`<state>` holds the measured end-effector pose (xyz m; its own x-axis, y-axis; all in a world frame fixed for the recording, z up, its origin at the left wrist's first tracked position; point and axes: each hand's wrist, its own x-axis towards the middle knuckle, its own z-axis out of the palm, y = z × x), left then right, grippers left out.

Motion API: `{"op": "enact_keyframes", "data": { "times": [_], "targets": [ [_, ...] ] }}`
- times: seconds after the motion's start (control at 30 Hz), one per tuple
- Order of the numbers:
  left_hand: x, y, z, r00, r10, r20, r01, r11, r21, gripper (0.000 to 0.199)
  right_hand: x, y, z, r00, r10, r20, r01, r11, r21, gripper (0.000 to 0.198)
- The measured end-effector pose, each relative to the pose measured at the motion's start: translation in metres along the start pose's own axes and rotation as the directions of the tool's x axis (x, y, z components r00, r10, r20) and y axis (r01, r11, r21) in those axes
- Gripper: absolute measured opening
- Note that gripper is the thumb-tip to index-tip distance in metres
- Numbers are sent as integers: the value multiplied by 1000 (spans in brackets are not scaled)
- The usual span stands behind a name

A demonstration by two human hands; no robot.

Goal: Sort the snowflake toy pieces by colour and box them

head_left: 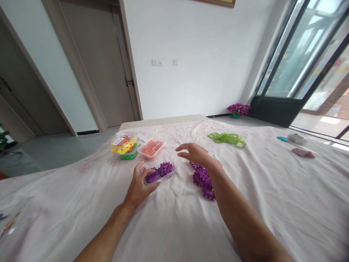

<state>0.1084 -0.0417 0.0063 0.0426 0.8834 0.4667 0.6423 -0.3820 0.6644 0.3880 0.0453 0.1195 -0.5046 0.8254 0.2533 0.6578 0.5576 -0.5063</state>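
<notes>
My left hand (141, 183) is closed on the near left end of a clear plastic box (167, 177), fingers over its rim. Purple interlocking plastic pieces (165, 168) lie in that box. Just right of it, my right hand (195, 153) hovers with its fingers stretched out and apart, holding nothing. More purple pieces (202, 178) lie loose on the cloth, partly hidden under my right wrist and forearm. Behind the right hand, the edge of a clear plastic lid or box (209, 151) shows; most of it is hidden.
An open box of orange pieces (152, 148) stands behind the purple one. To its left are stacked boxes with yellow pieces (124, 147) and green pieces (128, 156). Light green pieces (229, 139) lie farther right. A pink cloth (303, 152) and a white packet (297, 138) lie far right.
</notes>
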Motion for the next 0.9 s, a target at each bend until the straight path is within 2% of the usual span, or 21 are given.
{"op": "enact_keyframes", "data": {
  "times": [0.07, 0.13, 0.23, 0.3, 0.37, 0.43, 0.53, 0.6, 0.73, 0.9],
  "targets": [
    [0, 0, -1, 999, 40, -6, -40, 999, 12, 43, -6, 20, -18, 984, 165, 63, -164, 986, -18, 31],
    [-1, 1, -1, 998, 67, 3, -67, 998, 16, 43, -15, 42, -32, 942, 313, 122, -301, 948, -107, 29],
    [-2, 0, -1, 996, 80, 27, -80, 997, 8, 45, -33, 73, -43, 881, 450, 148, -413, 882, -225, 27],
    [-2, -2, -1, 995, 92, 31, -92, 996, 4, 50, -48, 88, -45, 859, 495, 130, -451, 852, -266, 32],
    [-2, -4, 1, 995, 101, 19, -101, 995, -4, 57, -63, 97, -43, 879, 471, 79, -441, 864, -244, 39],
    [-2, -7, 2, 994, 105, 6, -105, 994, -11, 62, -76, 99, -39, 924, 381, 43, -368, 913, -175, 47],
    [-2, -9, 3, 993, 120, 7, -120, 993, -14, 64, -88, 97, -28, 971, 227, 69, -218, 969, -120, 54],
    [-2, -10, 3, 991, 130, 7, -130, 991, -22, 65, -91, 94, -21, 980, 173, 98, -159, 978, -138, 47],
    [-1, -10, 3, 992, 129, 11, -128, 990, -58, 68, -91, 87, -12, 978, 199, 67, -189, 973, -136, 32],
    [-2, -8, 2, 992, 120, 22, -118, 990, -82, 71, -88, 74, -13, 963, 267, -36, -263, 961, 90, 12]
  ]
}}
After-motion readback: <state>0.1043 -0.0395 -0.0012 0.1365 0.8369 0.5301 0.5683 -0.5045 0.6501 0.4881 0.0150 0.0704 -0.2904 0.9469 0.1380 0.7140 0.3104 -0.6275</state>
